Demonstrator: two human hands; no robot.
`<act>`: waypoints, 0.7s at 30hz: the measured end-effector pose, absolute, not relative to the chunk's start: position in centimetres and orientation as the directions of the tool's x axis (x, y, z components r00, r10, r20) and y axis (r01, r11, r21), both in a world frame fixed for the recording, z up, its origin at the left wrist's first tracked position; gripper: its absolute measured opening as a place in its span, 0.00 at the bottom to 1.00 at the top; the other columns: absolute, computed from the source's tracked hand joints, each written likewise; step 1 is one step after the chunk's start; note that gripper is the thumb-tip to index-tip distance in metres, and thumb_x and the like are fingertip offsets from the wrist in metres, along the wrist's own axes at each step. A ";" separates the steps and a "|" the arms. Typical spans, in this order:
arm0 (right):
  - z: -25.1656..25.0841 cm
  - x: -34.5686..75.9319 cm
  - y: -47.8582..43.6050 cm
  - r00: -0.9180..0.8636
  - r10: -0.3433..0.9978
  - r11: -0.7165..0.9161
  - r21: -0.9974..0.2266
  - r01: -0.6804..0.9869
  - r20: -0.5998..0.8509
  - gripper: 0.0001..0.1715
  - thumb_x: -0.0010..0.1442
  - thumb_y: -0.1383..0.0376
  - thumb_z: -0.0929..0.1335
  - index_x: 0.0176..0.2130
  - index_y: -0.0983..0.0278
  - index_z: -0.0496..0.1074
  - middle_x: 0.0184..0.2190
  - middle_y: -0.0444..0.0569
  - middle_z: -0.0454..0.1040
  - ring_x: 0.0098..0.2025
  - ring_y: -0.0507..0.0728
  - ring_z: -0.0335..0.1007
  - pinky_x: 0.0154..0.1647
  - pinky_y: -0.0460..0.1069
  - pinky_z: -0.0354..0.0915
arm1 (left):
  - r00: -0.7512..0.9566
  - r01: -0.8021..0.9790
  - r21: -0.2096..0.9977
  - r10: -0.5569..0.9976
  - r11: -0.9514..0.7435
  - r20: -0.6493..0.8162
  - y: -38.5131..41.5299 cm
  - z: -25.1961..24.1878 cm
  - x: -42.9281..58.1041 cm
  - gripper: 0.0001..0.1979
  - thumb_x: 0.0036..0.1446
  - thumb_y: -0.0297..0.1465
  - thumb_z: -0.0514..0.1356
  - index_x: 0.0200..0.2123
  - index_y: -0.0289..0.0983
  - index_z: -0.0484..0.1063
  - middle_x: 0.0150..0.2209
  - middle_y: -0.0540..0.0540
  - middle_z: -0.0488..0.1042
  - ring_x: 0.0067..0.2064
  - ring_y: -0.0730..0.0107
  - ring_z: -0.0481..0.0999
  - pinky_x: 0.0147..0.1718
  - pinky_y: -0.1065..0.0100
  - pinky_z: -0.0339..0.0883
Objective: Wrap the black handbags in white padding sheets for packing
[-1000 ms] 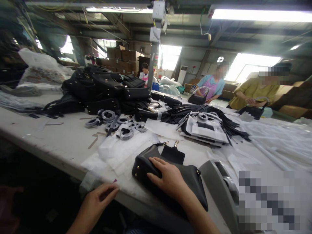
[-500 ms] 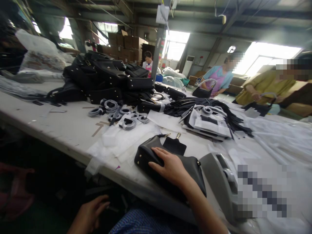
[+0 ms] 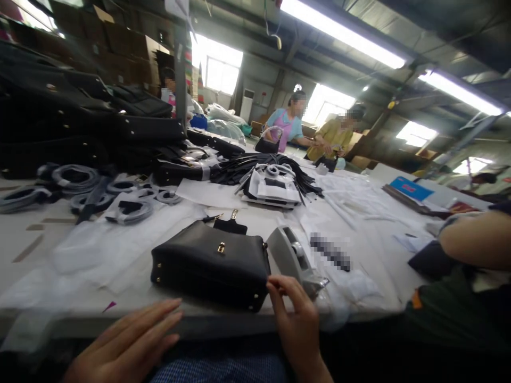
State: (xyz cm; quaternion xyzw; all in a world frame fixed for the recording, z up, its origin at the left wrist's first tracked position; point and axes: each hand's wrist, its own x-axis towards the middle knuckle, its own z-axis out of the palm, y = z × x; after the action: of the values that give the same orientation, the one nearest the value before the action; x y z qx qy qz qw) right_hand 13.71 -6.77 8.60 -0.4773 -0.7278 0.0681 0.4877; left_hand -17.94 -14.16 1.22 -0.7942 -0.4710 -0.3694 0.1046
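A black handbag [image 3: 211, 260] lies on the table near its front edge, its base with gold studs facing me. A gold clasp shows on its upper panel, and a black flap tab [image 3: 230, 225] with a gold buckle sticks out behind. My right hand [image 3: 297, 314] is at the bag's lower right corner, thumb and forefinger pinched together at its edge. My left hand [image 3: 130, 335] hovers in front of the table, left of the bag, fingers stretched out and touching nothing. Right of the bag stands a grey tape dispenser [image 3: 281, 252].
Coiled wrapped straps [image 3: 75, 178] and a heap of black bags [image 3: 88, 122] occupy the left side. White wrapping sheets [image 3: 99, 239] lie left of the bag. Behind are black straps [image 3: 255, 162] and a wrapped stack [image 3: 271, 186]. A person's arm [image 3: 479, 239] reaches in at the right; co-workers stand beyond.
My right hand has gone from lying flat on the bag to its right corner. My left hand has risen toward the table edge. The view has swung right.
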 end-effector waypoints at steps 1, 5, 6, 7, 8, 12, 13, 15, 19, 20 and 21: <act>7.4 14.1 -7.7 -0.063 0.754 0.530 -0.549 0.647 0.654 0.05 0.66 0.65 0.68 0.41 0.60 0.75 0.34 0.46 0.78 0.33 0.53 0.76 0.36 0.45 0.73 | 0.408 0.793 0.067 0.611 -0.605 0.679 -12.1 3.4 -16.2 0.23 0.64 0.35 0.59 0.62 0.44 0.65 0.61 0.50 0.70 0.61 0.63 0.70 0.66 0.63 0.54; 3.9 14.2 -9.4 -0.096 0.697 0.560 -0.456 0.692 0.710 0.07 0.67 0.64 0.67 0.44 0.60 0.74 0.37 0.48 0.78 0.37 0.55 0.78 0.39 0.46 0.75 | 0.622 0.689 -0.003 0.588 -0.725 0.517 -4.8 7.0 -10.8 0.34 0.61 0.40 0.64 0.66 0.40 0.58 0.65 0.44 0.63 0.65 0.55 0.63 0.68 0.52 0.50; 3.4 14.0 -9.3 -0.102 0.672 0.570 -0.424 0.704 0.734 0.08 0.67 0.65 0.67 0.46 0.60 0.74 0.38 0.49 0.78 0.39 0.55 0.78 0.41 0.47 0.75 | 0.618 0.687 0.086 0.642 -0.722 0.454 -3.5 7.0 -10.0 0.33 0.59 0.39 0.66 0.65 0.41 0.60 0.65 0.44 0.65 0.64 0.56 0.65 0.66 0.54 0.54; 3.2 13.9 -9.1 -0.108 0.647 0.579 -0.394 0.714 0.755 0.09 0.67 0.65 0.67 0.47 0.60 0.74 0.38 0.49 0.78 0.40 0.56 0.78 0.42 0.48 0.75 | 0.610 0.688 0.163 0.685 -0.707 0.398 -2.5 6.8 -9.4 0.32 0.58 0.38 0.67 0.64 0.42 0.62 0.63 0.44 0.67 0.62 0.56 0.68 0.63 0.56 0.60; 3.0 13.9 -8.7 -0.116 0.629 0.585 -0.370 0.722 0.769 0.09 0.67 0.65 0.67 0.48 0.60 0.74 0.39 0.50 0.78 0.40 0.56 0.78 0.43 0.48 0.75 | 0.598 0.694 0.220 0.719 -0.686 0.354 -1.8 6.6 -9.0 0.30 0.58 0.38 0.67 0.62 0.43 0.65 0.61 0.45 0.70 0.60 0.57 0.71 0.60 0.58 0.64; 3.0 13.7 -6.9 -0.120 0.626 0.580 -0.358 0.731 0.770 0.11 0.68 0.66 0.66 0.49 0.60 0.74 0.41 0.52 0.78 0.43 0.58 0.77 0.45 0.50 0.75 | 0.540 0.741 0.279 0.789 -0.610 0.292 -0.5 6.8 -8.2 0.20 0.61 0.40 0.64 0.55 0.46 0.73 0.51 0.48 0.79 0.49 0.56 0.79 0.49 0.61 0.72; 3.0 13.8 -6.4 -0.112 0.632 0.574 -0.367 0.732 0.767 0.11 0.68 0.66 0.65 0.49 0.60 0.74 0.41 0.52 0.78 0.43 0.58 0.77 0.45 0.50 0.75 | 0.528 0.749 0.291 0.802 -0.595 0.280 -0.4 7.1 -8.0 0.19 0.61 0.41 0.63 0.55 0.47 0.74 0.50 0.48 0.80 0.48 0.56 0.80 0.47 0.62 0.72; 3.0 14.0 -5.7 -0.105 0.643 0.564 -0.377 0.735 0.759 0.11 0.68 0.67 0.65 0.49 0.61 0.74 0.41 0.52 0.77 0.43 0.58 0.77 0.44 0.50 0.75 | 0.510 0.757 0.317 0.820 -0.571 0.259 -0.1 7.6 -7.8 0.17 0.61 0.41 0.63 0.54 0.49 0.74 0.49 0.50 0.80 0.47 0.57 0.80 0.45 0.64 0.72; 3.4 14.6 -5.1 -0.179 0.632 0.571 -0.296 0.766 0.754 0.12 0.69 0.69 0.63 0.47 0.60 0.74 0.39 0.51 0.78 0.40 0.57 0.76 0.42 0.50 0.73 | 0.485 0.764 0.357 0.843 -0.537 0.231 0.4 8.1 -7.6 0.17 0.59 0.40 0.64 0.52 0.51 0.76 0.49 0.52 0.80 0.47 0.58 0.80 0.42 0.66 0.71; 3.7 14.7 -5.1 -0.221 0.625 0.579 -0.254 0.775 0.749 0.12 0.69 0.70 0.63 0.47 0.60 0.74 0.38 0.51 0.78 0.39 0.57 0.76 0.41 0.50 0.73 | 0.481 0.765 0.364 0.847 -0.531 0.225 0.5 8.1 -7.6 0.17 0.59 0.39 0.64 0.52 0.51 0.76 0.49 0.52 0.80 0.47 0.58 0.80 0.42 0.66 0.70; 4.0 14.9 -5.0 -0.266 0.620 0.586 -0.211 0.782 0.738 0.12 0.69 0.70 0.63 0.46 0.60 0.74 0.38 0.51 0.78 0.39 0.58 0.76 0.40 0.50 0.73 | 0.478 0.766 0.370 0.850 -0.526 0.220 0.6 8.1 -7.6 0.17 0.58 0.39 0.65 0.52 0.51 0.76 0.49 0.52 0.80 0.48 0.57 0.80 0.43 0.66 0.70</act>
State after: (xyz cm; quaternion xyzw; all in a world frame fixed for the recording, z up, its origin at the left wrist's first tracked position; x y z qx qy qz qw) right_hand 14.85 -5.04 4.04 -0.4441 -0.7894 -0.0984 0.4123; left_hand -7.65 0.60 8.07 -0.8525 -0.4739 -0.1908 -0.1108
